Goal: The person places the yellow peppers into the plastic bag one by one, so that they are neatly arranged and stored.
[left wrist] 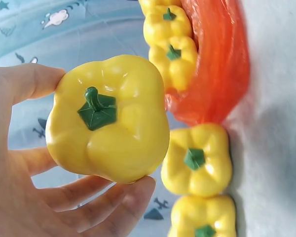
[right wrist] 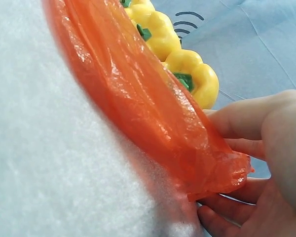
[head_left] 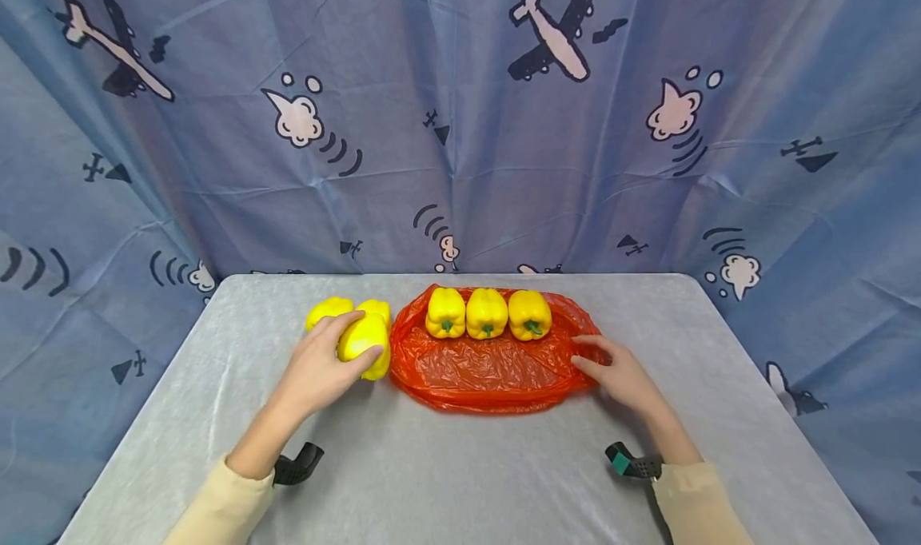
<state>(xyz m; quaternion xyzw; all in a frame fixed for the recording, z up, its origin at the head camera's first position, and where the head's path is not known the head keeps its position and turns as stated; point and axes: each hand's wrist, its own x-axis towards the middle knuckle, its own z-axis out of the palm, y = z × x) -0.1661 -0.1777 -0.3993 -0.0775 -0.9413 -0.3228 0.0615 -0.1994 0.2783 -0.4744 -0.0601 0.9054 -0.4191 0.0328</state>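
While left hand (head_left: 316, 369) grips one pepper (head_left: 365, 339), two others (head_left: 328, 309) partly hidden, right hand (head_left: 626, 375) curled round edge of red bag (head_left: 475, 369)

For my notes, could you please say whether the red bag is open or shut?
Open: the bag lies spread wide, three yellow peppers uncovered inside its rim.

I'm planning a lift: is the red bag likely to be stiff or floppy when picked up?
Probably floppy: the red bag looks thin and translucent, with crumpled walls. It would likely sag under the three yellow peppers inside, whose rounded, glossy bodies might roll together.
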